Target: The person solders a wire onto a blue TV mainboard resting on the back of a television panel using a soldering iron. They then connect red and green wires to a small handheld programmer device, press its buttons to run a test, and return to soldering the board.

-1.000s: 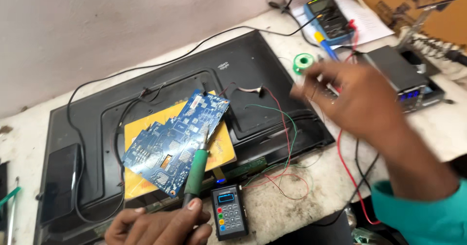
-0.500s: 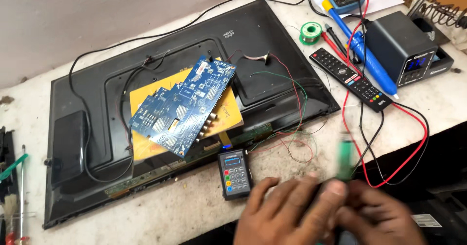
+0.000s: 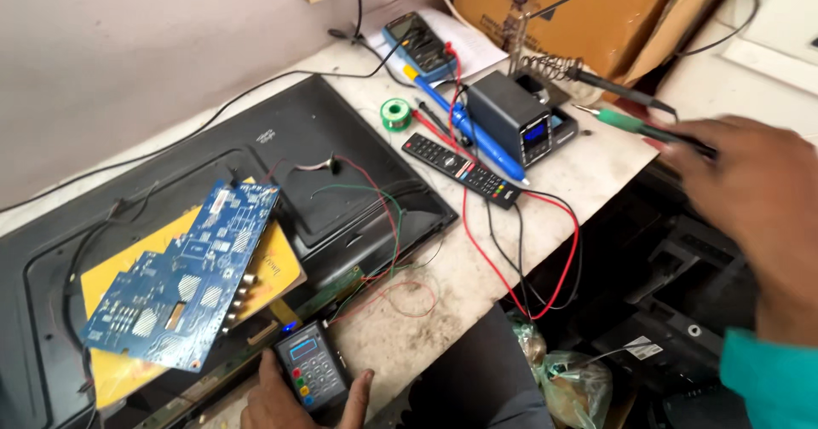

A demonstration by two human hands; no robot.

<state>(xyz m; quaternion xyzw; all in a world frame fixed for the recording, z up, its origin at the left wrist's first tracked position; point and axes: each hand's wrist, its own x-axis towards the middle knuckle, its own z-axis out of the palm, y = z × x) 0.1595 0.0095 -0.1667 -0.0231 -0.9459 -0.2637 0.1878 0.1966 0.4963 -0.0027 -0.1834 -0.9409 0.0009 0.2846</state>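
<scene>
Swung out to the far right since half a second ago, right hand (image 3: 754, 195) now well apart from left hand (image 3: 294, 402), no longer huddled together at the near edge of the bench (image 3: 596, 161). Carried along with it: slim green-handled soldering tool (image 3: 637, 124), bare metal tip pointing left toward the black coiled-wire stand (image 3: 545, 67), just right of the small dark soldering station with a blue display (image 3: 511, 115). Right grip closed around the dark rear end of the handle, fingers blurred, so exact finger placement impossible to tell. Left grip curled loosely around the near end of a small dark handheld tester with coloured buttons (image 3: 311, 365), thumb up along its right side, lying at the near edge of the black flat television back panel (image 3: 341, 199). Judged light and stiff, that green tool, easy for one hand, yet likely hot at the tip and thin enough to bend; best held where held now, on the handle well back from the metal. Nearby: blue printed circuit board (image 3: 183, 276) tilted on a yellow sheet (image 3: 277, 263), long black remote control (image 3: 460, 169), round green solder spool (image 3: 395, 114), red test leads (image 3: 562, 259) looping across the bench, loose enough to snag.
</scene>
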